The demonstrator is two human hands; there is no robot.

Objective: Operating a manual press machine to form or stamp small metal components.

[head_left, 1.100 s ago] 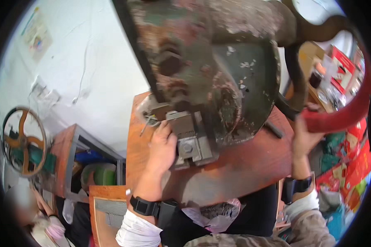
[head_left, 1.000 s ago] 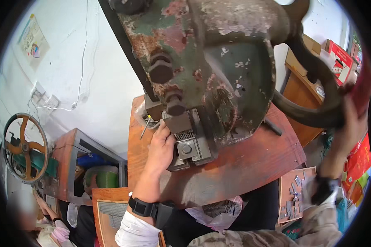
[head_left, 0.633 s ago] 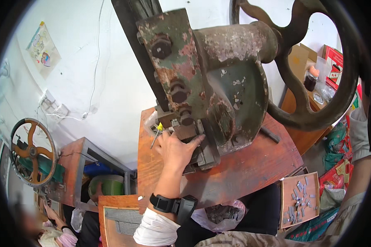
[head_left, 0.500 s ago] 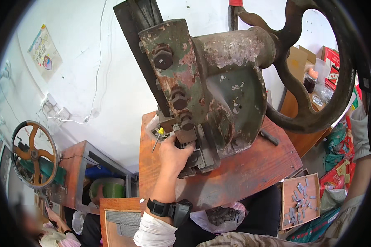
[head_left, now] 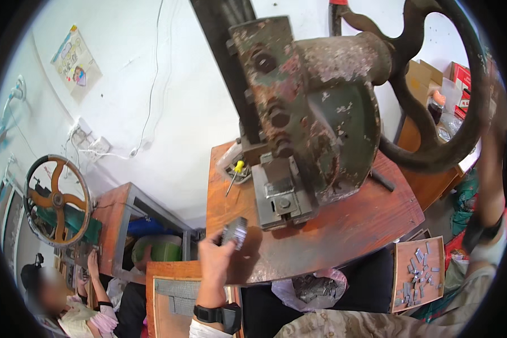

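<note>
My left hand (head_left: 214, 259) is closed on a small dark metal block with a ribbed, light-grey face (head_left: 235, 233), held above the wooden bench near its front left edge. Beyond it stands a heavy, paint-chipped hand press (head_left: 276, 84), its metal die bed (head_left: 283, 191) uncovered beneath the ram. My right arm rises along the right edge. My right hand (head_left: 494, 98), blurred and dark, is beside the rim of the large handwheel (head_left: 434, 160); its fingers cannot be made out.
A yellow-handled screwdriver (head_left: 238, 168) rests in a clear tub left of the press. A dark bar (head_left: 382, 180) lies on the bench (head_left: 343, 236). Below are a plastic bag of metal pieces (head_left: 315, 290), a tray (head_left: 400, 276) and a wooden frame (head_left: 158, 270). A co-worker (head_left: 67, 304) sits at lower left.
My left hand has come away from the die area toward the bench's front left, carrying the metal block. My right forearm has swung up beside the handwheel. The view has shifted.
</note>
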